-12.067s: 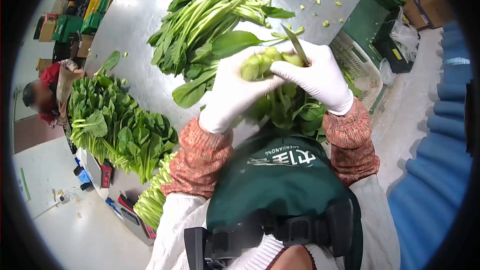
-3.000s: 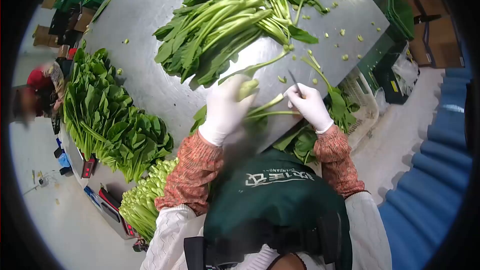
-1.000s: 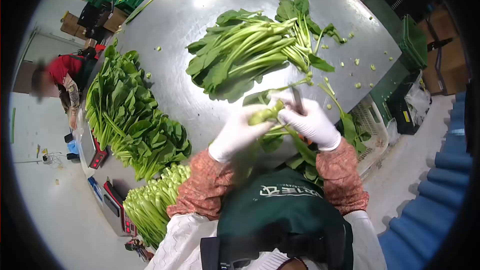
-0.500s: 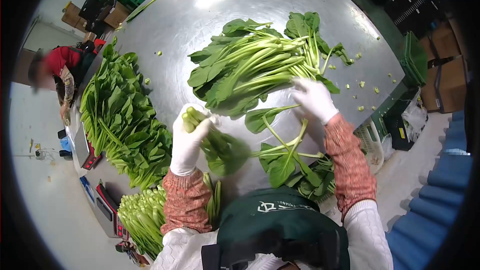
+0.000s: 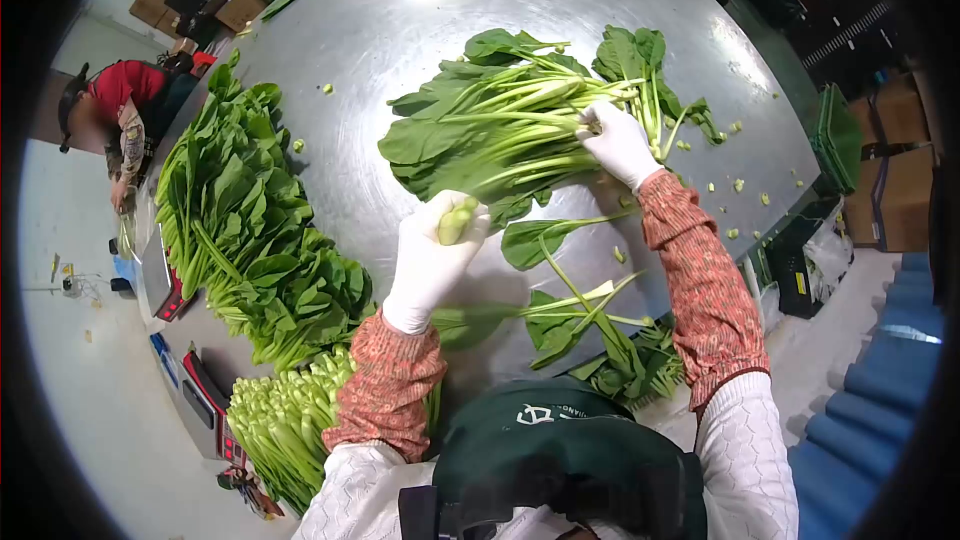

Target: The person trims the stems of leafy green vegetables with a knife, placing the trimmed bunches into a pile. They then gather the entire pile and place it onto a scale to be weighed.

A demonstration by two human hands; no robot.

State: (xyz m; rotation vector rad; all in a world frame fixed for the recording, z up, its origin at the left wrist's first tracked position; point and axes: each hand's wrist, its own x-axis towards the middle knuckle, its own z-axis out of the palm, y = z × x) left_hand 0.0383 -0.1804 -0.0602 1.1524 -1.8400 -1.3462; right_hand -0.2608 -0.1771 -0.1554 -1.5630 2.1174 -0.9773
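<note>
Between twelve and one o'clock, a pile of leafy greens (image 5: 500,130) lies on the metal surface (image 5: 350,70). Near the centre, the white-gloved left hand (image 5: 435,255) is clamped around a bunch of pale green stalks (image 5: 456,223), cut ends upward. Toward two o'clock, the gloved right hand (image 5: 612,140) curls its fingers against the pile; whether they grip a stalk cannot be told. Loose leafy stems (image 5: 585,325) lie at four o'clock, a leafy bank (image 5: 250,210) at nine, and another person (image 5: 125,105) bends at ten.
</note>
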